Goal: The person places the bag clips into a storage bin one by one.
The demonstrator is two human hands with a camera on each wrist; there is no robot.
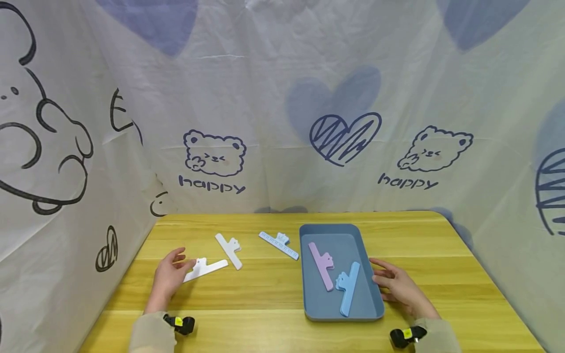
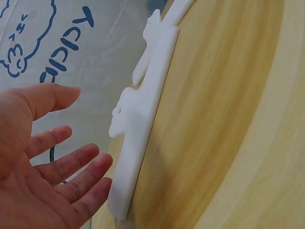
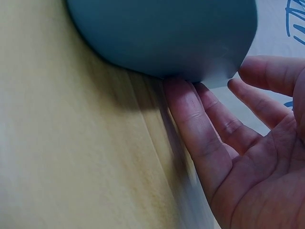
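Observation:
My left hand (image 1: 169, 275) is beside a white bag clip (image 1: 211, 268) lying on the table. In the left wrist view its fingers are loosely spread, the fingertips close to the clip's near end and nothing between them. Just beyond lies a second white clip (image 1: 229, 251). My right hand (image 1: 399, 288) touches the outer right side of a grey-blue tray (image 1: 319, 309). The right wrist view shows its fingers stretched out, fingertips against the tray's wall (image 3: 167, 38). Inside the tray lie a purple clip (image 1: 321, 267) and a light blue clip (image 1: 350, 289).
A pale blue clip (image 1: 278, 245) with markings along its bar lies left of the tray's far corner. The wooden table (image 1: 247, 323) is bounded at the back and left by a white printed cloth (image 1: 273, 147). Each wrist wears a small black camera.

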